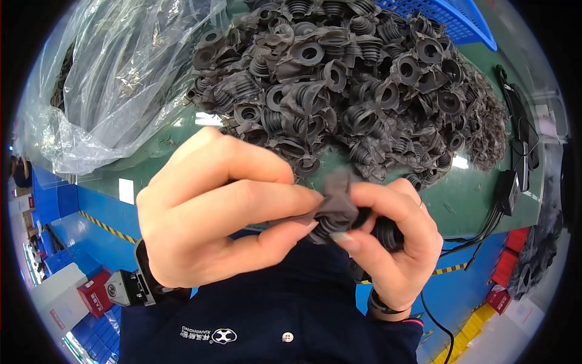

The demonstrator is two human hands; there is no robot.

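Note:
Both hands meet close under the camera on one dark grey ribbed rubber boot (339,209). My left hand (212,212) pinches a thin grey flap of rubber at the boot's left side between thumb and fingers. My right hand (400,236) grips the ribbed body from the right, fingers curled round it. Beyond the hands a big heap of the same rubber boots (345,79) lies on the green table (479,200). Each has a round opening and bellows-like ribs. The held boot hangs just in front of the heap's near edge.
A crumpled clear plastic bag (115,79) lies at the table's left. A blue slotted crate (451,18) stands at the back right. Black cables and a small black box (506,188) run along the right edge. Red bins (506,261) and blue floor sit below.

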